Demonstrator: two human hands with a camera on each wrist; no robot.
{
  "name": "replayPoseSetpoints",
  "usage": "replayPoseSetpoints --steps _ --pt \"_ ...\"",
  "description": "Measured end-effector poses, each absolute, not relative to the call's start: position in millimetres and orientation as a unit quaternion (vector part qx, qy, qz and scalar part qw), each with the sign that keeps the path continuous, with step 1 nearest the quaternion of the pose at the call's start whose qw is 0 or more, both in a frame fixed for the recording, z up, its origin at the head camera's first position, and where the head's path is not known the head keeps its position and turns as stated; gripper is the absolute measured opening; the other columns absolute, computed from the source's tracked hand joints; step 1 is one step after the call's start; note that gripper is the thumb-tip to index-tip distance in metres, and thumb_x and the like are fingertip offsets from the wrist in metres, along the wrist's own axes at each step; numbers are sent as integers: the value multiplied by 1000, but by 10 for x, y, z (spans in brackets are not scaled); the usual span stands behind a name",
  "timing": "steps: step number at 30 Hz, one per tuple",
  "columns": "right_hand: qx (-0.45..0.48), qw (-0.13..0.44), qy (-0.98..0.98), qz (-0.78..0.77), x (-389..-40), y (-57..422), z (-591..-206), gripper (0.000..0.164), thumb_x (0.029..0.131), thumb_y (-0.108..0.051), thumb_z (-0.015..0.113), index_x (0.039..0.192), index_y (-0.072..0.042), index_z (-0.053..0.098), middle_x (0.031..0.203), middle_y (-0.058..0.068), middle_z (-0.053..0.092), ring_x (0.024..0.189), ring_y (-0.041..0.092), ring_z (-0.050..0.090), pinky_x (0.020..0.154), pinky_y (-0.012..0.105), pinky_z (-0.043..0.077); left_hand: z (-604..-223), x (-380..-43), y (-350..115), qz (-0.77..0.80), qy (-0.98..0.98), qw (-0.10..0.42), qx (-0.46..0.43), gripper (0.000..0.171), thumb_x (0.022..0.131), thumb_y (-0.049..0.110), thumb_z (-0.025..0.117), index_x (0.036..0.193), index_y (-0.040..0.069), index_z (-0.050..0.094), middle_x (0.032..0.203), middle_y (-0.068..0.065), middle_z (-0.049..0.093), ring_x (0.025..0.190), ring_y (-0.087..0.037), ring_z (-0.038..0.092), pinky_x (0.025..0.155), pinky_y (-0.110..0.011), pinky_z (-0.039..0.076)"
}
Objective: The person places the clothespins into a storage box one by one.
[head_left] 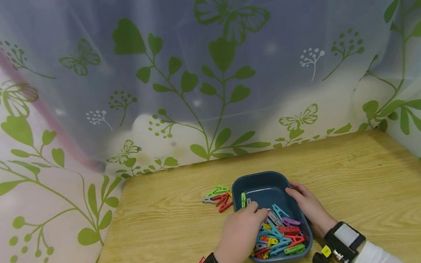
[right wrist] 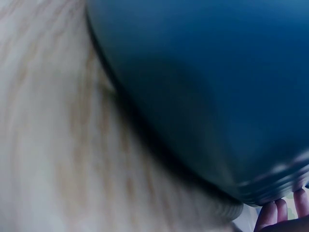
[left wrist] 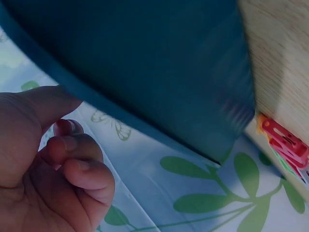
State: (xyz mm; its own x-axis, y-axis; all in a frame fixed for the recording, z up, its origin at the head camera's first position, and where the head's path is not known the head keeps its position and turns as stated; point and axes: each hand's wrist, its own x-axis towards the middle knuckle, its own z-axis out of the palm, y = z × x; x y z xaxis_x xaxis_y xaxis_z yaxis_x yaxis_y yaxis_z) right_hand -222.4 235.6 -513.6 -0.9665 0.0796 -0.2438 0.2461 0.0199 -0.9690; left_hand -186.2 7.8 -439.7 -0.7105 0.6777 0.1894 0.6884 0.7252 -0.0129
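A dark blue rectangular plastic bin (head_left: 260, 183) stands on the table, with many colourful clothespins (head_left: 289, 230) heaped in its near half. My left hand (head_left: 239, 235) reaches over the bin's left rim, its fingers bent down at the clothespins. In the left wrist view the left hand (left wrist: 63, 159) has several curled fingers, and the bin's wall hides the tip of the uppermost digit; whether it pinches a clothespin is hidden. My right hand (head_left: 310, 205) grips the bin's right rim, thumb on top; its fingers (right wrist: 268, 215) touch the outer wall in the right wrist view.
A small pile of green, red and grey clothespins (head_left: 222, 199) lies on the wooden table (head_left: 159, 228) left of the bin. Printed curtains (head_left: 188, 85) with leaves and butterflies enclose the table's back and sides. A small black device (head_left: 320, 260) sits by my right wrist.
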Motion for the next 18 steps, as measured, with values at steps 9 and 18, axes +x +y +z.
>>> replayPoseSetpoints --steps 9,18 --pt "113 65 713 -689 -2227 2362 -5145 68 108 -45 47 161 -9 23 163 22 32 144 39 42 117 53 37 -4534 -1893 143 15 -910 105 -400 29 98 16 70 124 27 72 104 4 64 83 -9 66 68 -25 56" --pt "115 68 715 -686 -2235 2367 -5135 69 108 -46 47 161 -9 24 164 21 30 144 39 41 118 55 36 -4565 -1901 138 14 -912 103 -397 28 97 17 71 122 29 73 102 4 64 77 -12 65 63 -26 55"
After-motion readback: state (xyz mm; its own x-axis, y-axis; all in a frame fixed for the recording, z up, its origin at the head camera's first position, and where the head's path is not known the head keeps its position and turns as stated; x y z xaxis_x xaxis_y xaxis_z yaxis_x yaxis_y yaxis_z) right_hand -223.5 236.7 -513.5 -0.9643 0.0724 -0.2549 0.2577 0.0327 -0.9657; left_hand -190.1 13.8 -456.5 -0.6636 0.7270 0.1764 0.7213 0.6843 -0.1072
